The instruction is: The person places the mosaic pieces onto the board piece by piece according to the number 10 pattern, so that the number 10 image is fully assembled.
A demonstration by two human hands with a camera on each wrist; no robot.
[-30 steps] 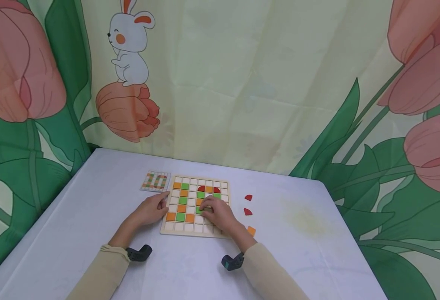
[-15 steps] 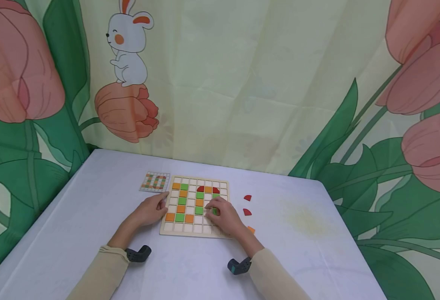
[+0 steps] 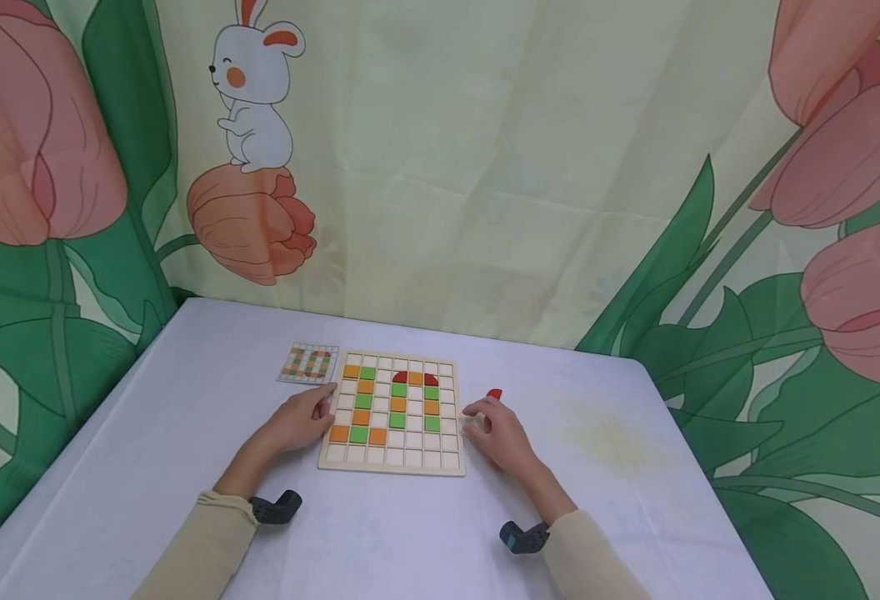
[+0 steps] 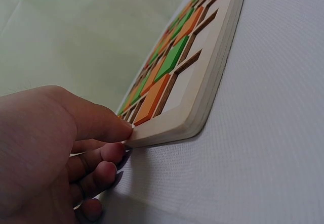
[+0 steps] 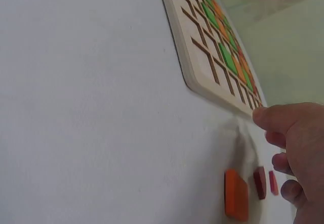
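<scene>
A square wooden grid board (image 3: 391, 472) lies on the table, with orange, green and red tiles in some of its cells. My left hand (image 3: 301, 421) rests at the board's left edge. In the left wrist view its thumb (image 4: 104, 120) presses the rim while the other fingers bend loosely beside it. Just off the board's right edge hovers my right hand (image 3: 502, 433), fingers half bent around nothing. A red quarter-round tile (image 3: 494, 393) peeks out above that hand. Below the hand, the right wrist view shows an orange tile (image 5: 236, 196) and two red tiles (image 5: 259, 182).
A small printed pattern card (image 3: 308, 363) lies behind my left hand, by the board's upper left corner. White cloth covers the table (image 3: 380, 542). Behind it hangs a curtain (image 3: 470, 167) with printed tulips and a rabbit. Each wrist wears a black device (image 3: 278, 507).
My right hand has moved right, from over the board to beside it, uncovering orange and green tiles in the right column and covering loose tiles on the table. My left hand stays put.
</scene>
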